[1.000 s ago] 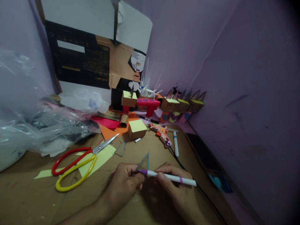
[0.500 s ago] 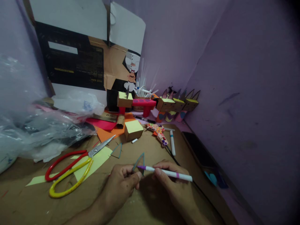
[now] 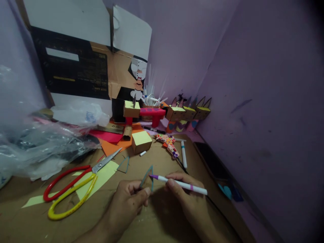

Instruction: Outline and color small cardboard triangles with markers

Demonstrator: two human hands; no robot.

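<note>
Pinched between the thumb and fingers of my left hand (image 3: 131, 197) is a small brown cardboard triangle (image 3: 147, 180) with a blue-green outline, its point upward. My right hand (image 3: 188, 195) is closed round a white marker (image 3: 187, 185) with a purple tip. That tip meets the triangle's face, or comes very near it; I cannot tell which. A second outlined triangle (image 3: 124, 165) lies on the cardboard sheet (image 3: 152, 229) just beyond my left hand. Past it stands a small box (image 3: 141, 143) with a pale yellow top, a white cap (image 3: 143, 153) beside it.
Large scissors (image 3: 93, 175) with red and yellow handles lie on pale yellow paper at left. A patterned glue gun (image 3: 169, 145), a blue-banded marker (image 3: 184, 155) and a dark phone (image 3: 211, 160) are to the right. Crumpled plastic (image 3: 50, 138) fills the left; box-headed figures (image 3: 177, 114) line the back.
The view has shifted slightly, so the background sits a little further left. More of the triangle shows above my left fingers. The marker tip stays at the triangle.
</note>
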